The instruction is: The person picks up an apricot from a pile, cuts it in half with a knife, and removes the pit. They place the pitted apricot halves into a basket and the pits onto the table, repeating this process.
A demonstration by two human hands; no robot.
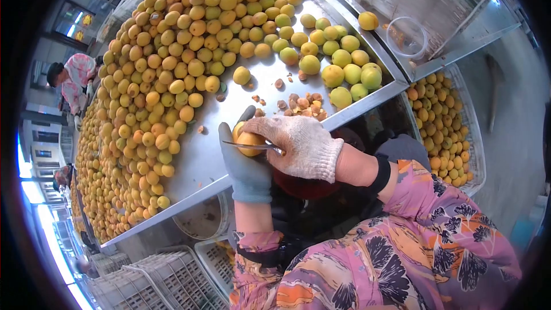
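Observation:
My left hand [245,169], in a grey-blue glove, is closed round a yellow apricot [250,139]. My right hand [303,142], in a stained white knit glove, grips a small knife [252,146] whose thin blade lies across the apricot. The fingers of the right hand also reach over the fruit's top. Both hands are just over the near edge of a metal table [229,108]. Beyond them sits a small heap of apricot pits and torn scraps [303,104]. A single apricot [241,75] rests apart from the pile.
A large pile of apricots [172,40] covers the table's left and far side. Greener fruit [350,69] gathers in the right corner. A crate of apricots [442,129] stands below right, white crates [166,278] below left. A clear plastic tub [407,37] is top right. Another person [76,77] works far left.

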